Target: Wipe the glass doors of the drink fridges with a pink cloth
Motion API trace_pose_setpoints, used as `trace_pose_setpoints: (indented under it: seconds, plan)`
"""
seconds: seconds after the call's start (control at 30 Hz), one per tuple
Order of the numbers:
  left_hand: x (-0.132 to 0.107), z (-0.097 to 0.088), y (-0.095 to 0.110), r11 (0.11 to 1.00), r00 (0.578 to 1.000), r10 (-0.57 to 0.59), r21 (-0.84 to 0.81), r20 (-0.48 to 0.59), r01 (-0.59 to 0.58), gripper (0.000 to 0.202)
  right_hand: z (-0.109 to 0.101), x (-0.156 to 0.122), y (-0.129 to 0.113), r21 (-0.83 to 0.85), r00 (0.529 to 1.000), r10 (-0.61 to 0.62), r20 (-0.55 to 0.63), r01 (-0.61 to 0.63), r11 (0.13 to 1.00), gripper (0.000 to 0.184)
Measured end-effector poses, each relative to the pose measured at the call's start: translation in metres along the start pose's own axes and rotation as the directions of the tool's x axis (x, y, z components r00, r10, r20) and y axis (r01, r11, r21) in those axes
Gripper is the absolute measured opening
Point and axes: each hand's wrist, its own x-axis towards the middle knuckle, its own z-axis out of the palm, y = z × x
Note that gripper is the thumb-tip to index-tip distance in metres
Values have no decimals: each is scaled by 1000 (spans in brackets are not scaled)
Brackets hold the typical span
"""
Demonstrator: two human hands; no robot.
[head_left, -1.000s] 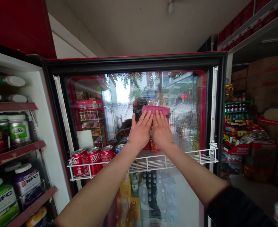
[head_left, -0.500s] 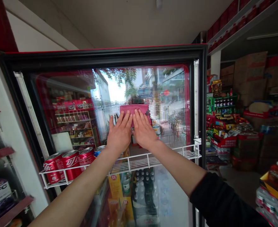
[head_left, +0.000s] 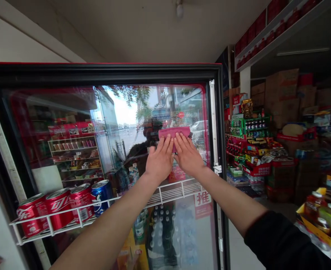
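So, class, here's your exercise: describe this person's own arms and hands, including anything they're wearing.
The left hand and right hand are bare, with no glove, ring or watch visible. The right forearm is bare down to a plain black sleeve. The left forearm shows no sleeve in view.

- white wire door rack: red Coca-Cola cans, one blue Pepsi can
- green store shelf: rows of small bottles

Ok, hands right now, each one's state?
Left hand: open, flat on the pink cloth against the glass cooler door.
Right hand: open, flat on the same cloth.
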Motion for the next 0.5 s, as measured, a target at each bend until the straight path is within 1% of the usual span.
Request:
trace_pose_setpoints:
  seconds: [0.17, 0.33, 0.43, 0.5]
  plan:
    - [27, 5, 31, 998, 999, 47, -47, -18, -48, 69, -5, -16, 38, -71, 999, 33, -7, -33, 997, 76]
    - [52, 11, 70, 991, 995, 93, -96, -39, -97, 70, -3, -43, 80, -92, 995, 84, -46, -88, 992, 77]
    - [61, 17, 93, 985, 993, 109, -125, -54, -115, 71, 1, -59, 101, -75, 993, 66, -99, -73, 994, 77]
    - [62, 22, 101, 984, 993, 104, -140, -58, -111, 71, 4, -65, 107, -70, 991, 40, -125, -49, 996, 77]
